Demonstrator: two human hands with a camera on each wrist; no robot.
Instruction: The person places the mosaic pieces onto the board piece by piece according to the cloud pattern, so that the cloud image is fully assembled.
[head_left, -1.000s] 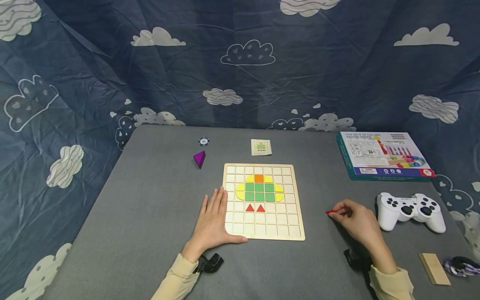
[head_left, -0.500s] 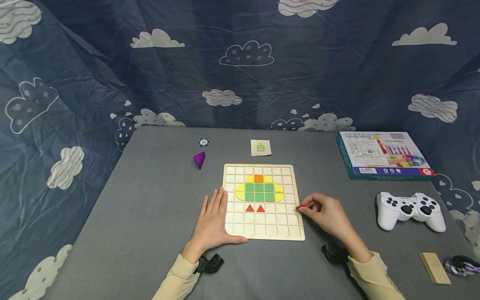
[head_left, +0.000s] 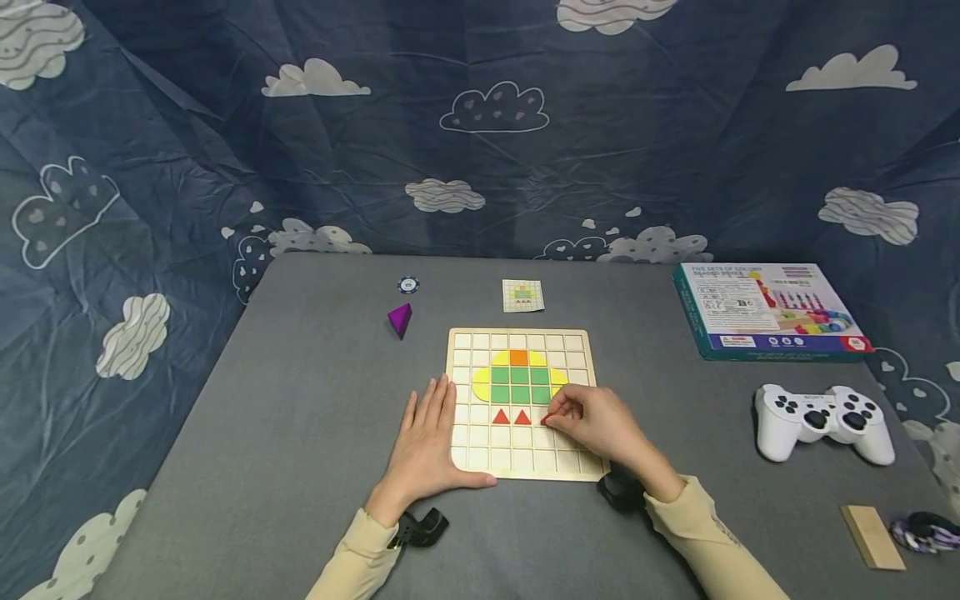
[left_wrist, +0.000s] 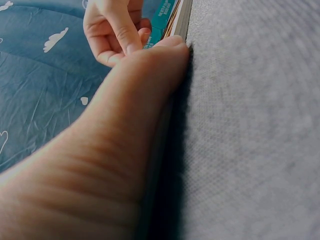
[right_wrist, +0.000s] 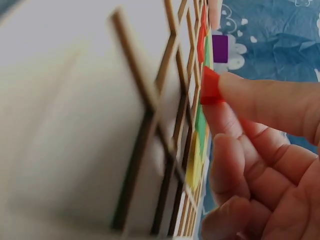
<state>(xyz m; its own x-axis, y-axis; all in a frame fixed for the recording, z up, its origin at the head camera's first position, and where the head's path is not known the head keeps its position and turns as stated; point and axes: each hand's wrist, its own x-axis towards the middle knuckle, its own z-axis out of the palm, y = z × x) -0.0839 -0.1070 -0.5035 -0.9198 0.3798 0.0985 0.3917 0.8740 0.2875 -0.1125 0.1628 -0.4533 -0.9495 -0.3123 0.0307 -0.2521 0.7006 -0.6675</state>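
Note:
A square wooden grid board (head_left: pixel 525 458) lies on the grey table, bearing green squares (head_left: pixel 520 385), yellow rounded pieces (head_left: pixel 481 385), an orange square (head_left: pixel 518 357) and two red triangles (head_left: pixel 512 417) in a row below. My left hand (head_left: pixel 425 442) rests flat along the board's left side, fingers straight, thumb at the near edge. Between thumb and index finger my right hand (head_left: pixel 596 421) pinches a small red triangle (right_wrist: pixel 211 86), held over the board just right of the two others. Part of the right-hand yellow piece is hidden behind the right hand.
Behind the board lies a small pattern card (head_left: pixel 522 296). A purple pyramid-like block (head_left: pixel 401 321) and a poker chip (head_left: pixel 408 285) sit at back left. To the right are a boxed set (head_left: pixel 772 312), a white game controller (head_left: pixel 823 423), a wooden block (head_left: pixel 873 537) and a dark coiled item (head_left: pixel 926 532).
My right hand has moved left from the bare table beside the controller to over the board, carrying the red triangle. The left hand has stayed in place.

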